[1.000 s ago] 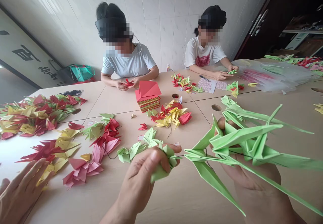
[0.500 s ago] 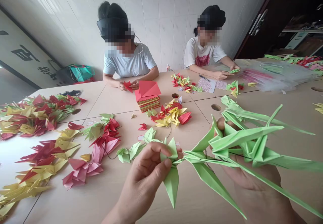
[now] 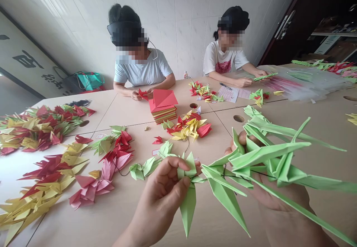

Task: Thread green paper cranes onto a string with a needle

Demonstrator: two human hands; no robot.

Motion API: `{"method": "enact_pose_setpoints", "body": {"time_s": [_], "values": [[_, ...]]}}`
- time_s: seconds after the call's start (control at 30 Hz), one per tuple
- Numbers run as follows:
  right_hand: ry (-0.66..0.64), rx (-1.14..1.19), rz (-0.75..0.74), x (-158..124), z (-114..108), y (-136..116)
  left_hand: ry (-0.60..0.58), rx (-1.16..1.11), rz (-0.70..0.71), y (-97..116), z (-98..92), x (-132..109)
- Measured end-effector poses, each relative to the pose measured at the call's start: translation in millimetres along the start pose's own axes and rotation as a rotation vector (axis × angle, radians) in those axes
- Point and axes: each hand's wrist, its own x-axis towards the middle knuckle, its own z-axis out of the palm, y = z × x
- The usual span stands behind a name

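Between the thumb and fingers of my left hand (image 3: 164,193) is a light green paper crane (image 3: 188,202), its wings pointing up and down. My right hand (image 3: 281,198) is behind a bunch of green paper cranes (image 3: 270,158) and holds it; the cranes cover most of its fingers. A dark thread runs through the bunch. One crane (image 3: 227,191) of the bunch sits between my two hands, beside the crane in my left. More green cranes (image 3: 150,165) on a thread lie on the table just beyond my left hand.
Strings of pink, red and yellow cranes (image 3: 96,185) lie at the left, near a large pile (image 3: 41,124). A stack of coloured paper squares (image 3: 164,107) stands mid-table beside more cranes (image 3: 189,125). Opposite sit two co-workers (image 3: 143,68) (image 3: 227,59) with paper in their hands.
The crane between my hands has tilted and its lower wing has swung left. The bunch in my right hand has shifted slightly left. My left hand has barely moved.
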Motion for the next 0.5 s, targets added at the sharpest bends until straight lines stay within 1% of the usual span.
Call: {"method": "enact_pose_setpoints", "body": {"time_s": [0.1,0.2,0.4,0.5], "values": [[-0.010,0.036,0.042,-1,0,-2,-0.002,0.039,0.023,-1,-1.1,-2],[0.014,0.020,0.030,-2,1,-5,-0.015,0.122,0.026,-2,-2.4,-3],[0.163,0.035,0.009,-2,11,-9,-0.093,0.453,-0.002,4,-4.9,-3],[0.124,0.001,0.006,-4,11,-9,-0.164,0.467,-0.043,11,-9.1,-2]]}}
